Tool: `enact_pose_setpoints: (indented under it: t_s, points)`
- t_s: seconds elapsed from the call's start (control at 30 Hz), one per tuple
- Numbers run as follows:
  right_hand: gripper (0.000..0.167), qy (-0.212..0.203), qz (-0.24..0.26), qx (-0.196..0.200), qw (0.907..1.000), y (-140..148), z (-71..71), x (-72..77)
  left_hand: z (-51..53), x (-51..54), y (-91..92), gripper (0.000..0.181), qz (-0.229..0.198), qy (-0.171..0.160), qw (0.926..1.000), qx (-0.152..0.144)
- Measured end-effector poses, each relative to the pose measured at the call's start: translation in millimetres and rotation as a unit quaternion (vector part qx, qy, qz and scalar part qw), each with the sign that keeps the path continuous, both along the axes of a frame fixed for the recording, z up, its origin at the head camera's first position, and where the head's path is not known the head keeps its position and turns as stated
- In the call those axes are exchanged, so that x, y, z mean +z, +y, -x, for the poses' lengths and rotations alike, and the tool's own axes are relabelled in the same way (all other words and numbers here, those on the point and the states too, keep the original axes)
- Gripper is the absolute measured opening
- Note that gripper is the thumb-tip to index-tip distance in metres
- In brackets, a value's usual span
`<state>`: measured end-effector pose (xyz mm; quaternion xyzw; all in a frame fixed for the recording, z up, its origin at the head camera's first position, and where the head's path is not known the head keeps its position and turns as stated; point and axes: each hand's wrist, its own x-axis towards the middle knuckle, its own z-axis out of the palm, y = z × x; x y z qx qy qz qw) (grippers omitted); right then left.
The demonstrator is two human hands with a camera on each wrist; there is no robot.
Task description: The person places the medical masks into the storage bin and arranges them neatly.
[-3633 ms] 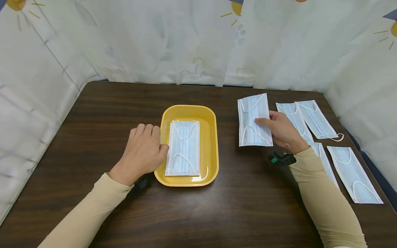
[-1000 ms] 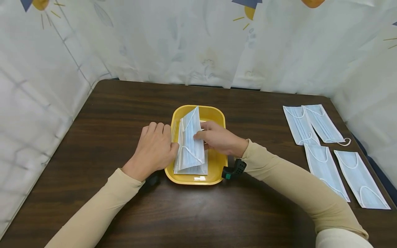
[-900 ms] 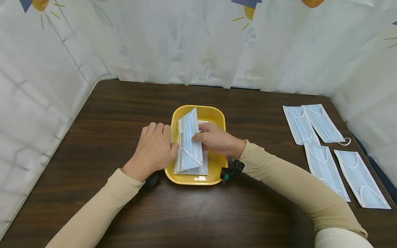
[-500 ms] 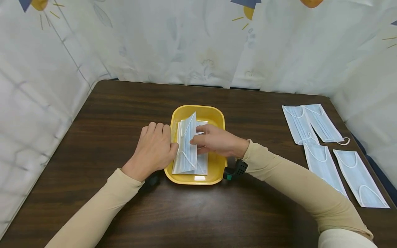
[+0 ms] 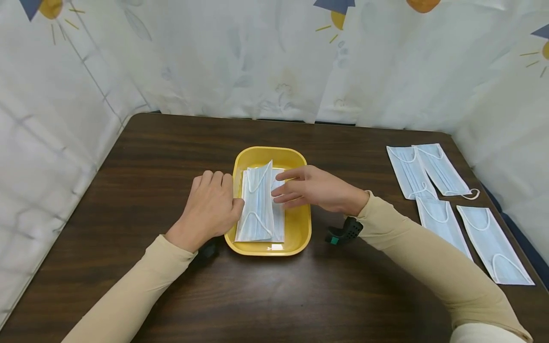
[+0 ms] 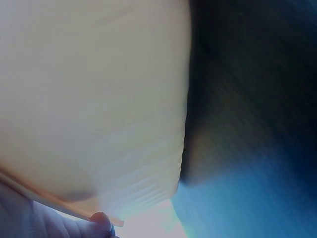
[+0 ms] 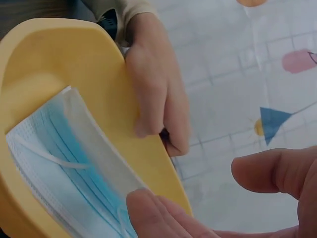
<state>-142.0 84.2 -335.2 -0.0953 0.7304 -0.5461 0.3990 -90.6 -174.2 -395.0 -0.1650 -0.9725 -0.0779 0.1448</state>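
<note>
Head view: the tray, probably light and stiff, has its rim gripped by the left hand; the right hand hangs over it, fingers loose, holding nothing. Inside, the upper mask looks soft, featherlight and easily creased, best pinched by its long edge.

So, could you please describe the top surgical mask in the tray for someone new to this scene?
On the dark wood-grain table, the left hand grips a yellow tray. Inside, the top surgical mask lies partly over a lower surgical mask. Unlike that one, it is uncovered, with its far right corner peaking up.
</note>
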Motion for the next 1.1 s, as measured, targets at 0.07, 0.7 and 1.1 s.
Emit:
enact_pose_setpoints:
  t_s: [0.07, 0.7, 1.1]
  points:
    - [0.057, 0.012, 0.007, 0.003, 0.9999, 5.4, -0.4, 0.5, 0.1, 0.0, 0.3, 0.022, -0.001, 0.003, 1.0, -0.001]
    - [0.038, 0.098, 0.043, -0.095, 0.9898, 56.8, -7.3, -2.6, 0.1, 0.4, -1.4, 0.019, -0.01, 0.011, 0.9999, -0.005]
    - [0.025, 0.198, -0.001, -0.173, 0.9649, 92.1, -16.9, -7.5, 1.4, 0.6, 0.4, 0.018, -0.004, -0.022, 0.9998, 0.002]
